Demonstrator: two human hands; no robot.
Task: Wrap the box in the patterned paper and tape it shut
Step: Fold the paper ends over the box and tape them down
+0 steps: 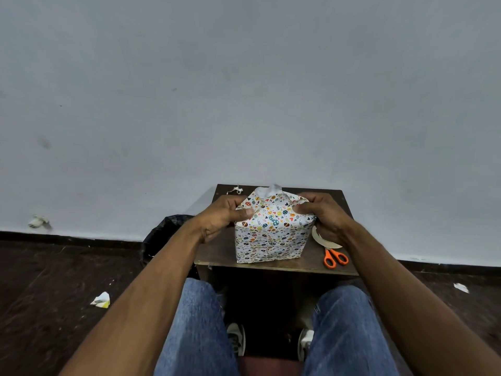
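Against a grey wall, the counter (217, 253) is holding the box (271, 234). Left hand (222, 215) and right hand (325, 215) are pinching the paper (273, 198) top; folding flat and tight would help.

Both bare forearms extend forward from the lower corners of the view and converge toward the centre, above two knees in blue denim. The left hand (222, 216) is turned inward, its thumb lying across the upper left edge of the patterned paper (271, 229), its fingers curled behind that edge. The right hand (322, 213) mirrors it at the upper right corner, thumb and forefinger pinching a raised fold, remaining fingers curled down that side.
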